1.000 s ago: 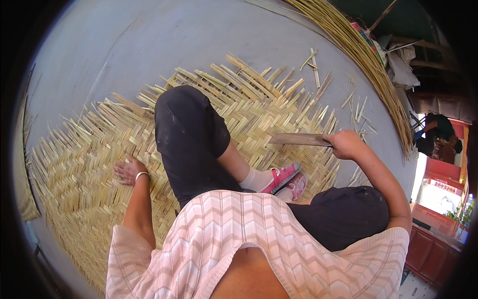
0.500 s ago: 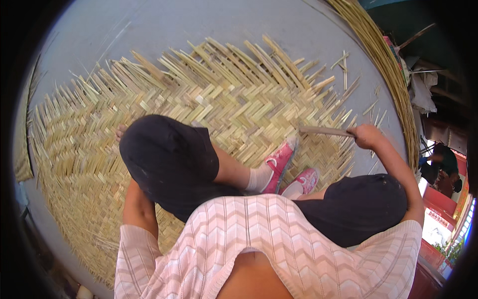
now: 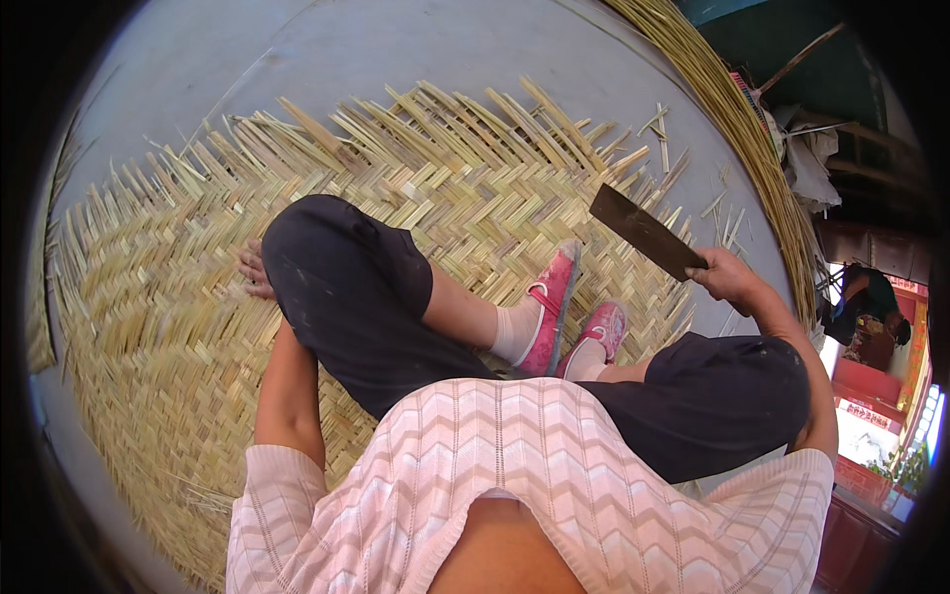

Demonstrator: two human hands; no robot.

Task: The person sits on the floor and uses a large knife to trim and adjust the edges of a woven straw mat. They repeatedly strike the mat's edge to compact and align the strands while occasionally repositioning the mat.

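A woven mat of split reed strips is spread under me, in a pale yellow-green zigzag pattern with ragged loose ends along its far edge. My left hand lies on the mat beside my left knee, fingers stretched out; the knee hides part of it. My right hand is closed around one end of a flat, dark, rectangular slat. The slat's broad face shows, and its far end points up and left over the mat's right part. Whether it is wood or metal I cannot tell.
My feet in pink shoes rest on the mat. A long bundle of reeds curves along the right, with loose strip offcuts on the grey floor near it. Another person is at the far right.
The slat has turned from edge-on to showing its broad face, and its far end has swung upward. My left hand's fingers have come further into sight beside the knee.
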